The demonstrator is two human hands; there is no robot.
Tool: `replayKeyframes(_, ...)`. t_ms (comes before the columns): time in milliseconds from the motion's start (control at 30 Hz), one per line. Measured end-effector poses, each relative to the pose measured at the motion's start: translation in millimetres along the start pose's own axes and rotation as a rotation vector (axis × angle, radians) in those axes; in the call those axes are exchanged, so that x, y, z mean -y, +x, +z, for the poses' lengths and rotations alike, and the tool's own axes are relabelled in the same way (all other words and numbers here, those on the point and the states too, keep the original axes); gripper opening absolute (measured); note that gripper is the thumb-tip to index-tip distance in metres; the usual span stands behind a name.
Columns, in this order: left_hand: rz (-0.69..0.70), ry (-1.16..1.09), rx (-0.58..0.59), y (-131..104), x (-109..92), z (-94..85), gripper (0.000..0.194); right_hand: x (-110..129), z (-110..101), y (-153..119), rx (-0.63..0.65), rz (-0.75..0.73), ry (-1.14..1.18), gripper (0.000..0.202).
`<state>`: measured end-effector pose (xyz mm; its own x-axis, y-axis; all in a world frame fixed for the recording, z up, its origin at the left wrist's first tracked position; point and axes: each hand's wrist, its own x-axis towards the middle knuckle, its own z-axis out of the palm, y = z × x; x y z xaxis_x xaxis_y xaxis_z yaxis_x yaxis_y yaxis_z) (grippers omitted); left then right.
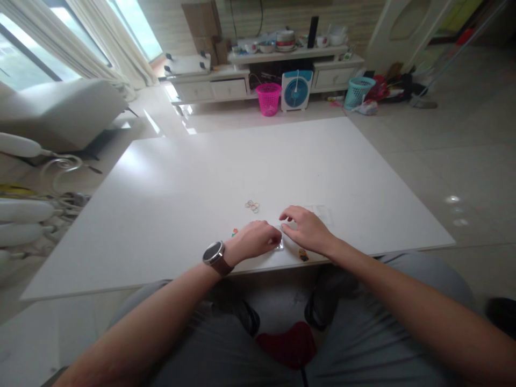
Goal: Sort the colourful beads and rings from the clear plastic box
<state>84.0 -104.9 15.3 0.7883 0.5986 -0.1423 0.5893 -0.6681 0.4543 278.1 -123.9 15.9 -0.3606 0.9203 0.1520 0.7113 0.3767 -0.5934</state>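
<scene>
Left hand [260, 238] is curled at a small clear case [279, 245] near the front of the surface [193, 188], can't tell if it's gripping. Right hand [307, 228]'s grip looks open, just beside it.

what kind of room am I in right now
Most likely a home's living room: there's a long, low white cabinet against the far wall, what looks like a pale sofa, and tall cream curtains by the windows.

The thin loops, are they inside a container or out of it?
Out: the thin loops lie in a loose, overlapping cluster directly on the white table, beyond the left hand.
</scene>
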Motion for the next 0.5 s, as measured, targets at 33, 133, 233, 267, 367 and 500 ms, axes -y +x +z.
replayKeyframes(33,0.001,0.060,-0.003,0.1,-2.2,1.4,0.018,0.1,0.3,-0.4,0.001,-0.002,-0.006,0.010)
replayKeyframes(133,-0.003,0.192,-0.010,3.0,-7.9,5.2,0.021,0.3,0.8,-0.8,0.010,-0.012,-0.025,0.010)
replayKeyframes(233,-0.006,0.244,-0.023,7.8,-12.2,8.7,0.023,0.3,0.6,-0.2,0.023,-0.031,-0.043,0.009)
replayKeyframes(267,-0.009,0.241,-0.026,9.0,-12.9,9.0,0.022,0.2,0.3,0.1,0.027,-0.037,-0.051,0.008)
replayKeyframes(367,-0.022,0.166,-0.022,8.9,-11.3,3.2,0.018,-1.0,-0.8,0.6,0.035,-0.051,-0.073,0.008)
replayKeyframes(500,-0.045,0.041,-0.025,0.5,0.1,-20.9,0.018,-4.0,-0.6,-1.2,0.108,-0.076,-0.118,0.010)
